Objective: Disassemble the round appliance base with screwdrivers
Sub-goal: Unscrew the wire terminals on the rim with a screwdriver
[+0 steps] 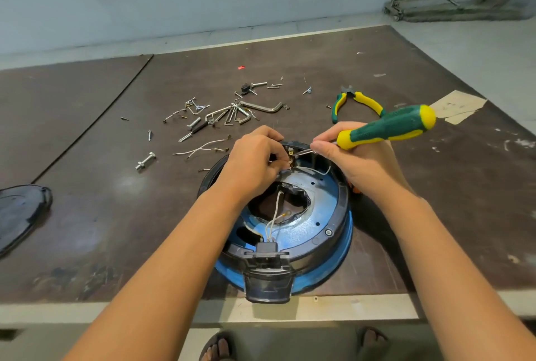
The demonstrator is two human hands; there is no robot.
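The round appliance base, blue inside with a black rim, lies on the brown table near its front edge, white wires running across its open middle. My right hand grips a screwdriver with a green and yellow handle; its thin shaft points left and down to a small terminal at the base's far rim. My left hand has its fingers curled at that same terminal, pinching a small wire end there. The screwdriver tip is partly hidden by my fingers.
Loose screws, bolts and hex keys lie scattered behind the base. Green and yellow pliers rest at the back right. A black cover lies at the left edge. Cut white wires lie left of the base.
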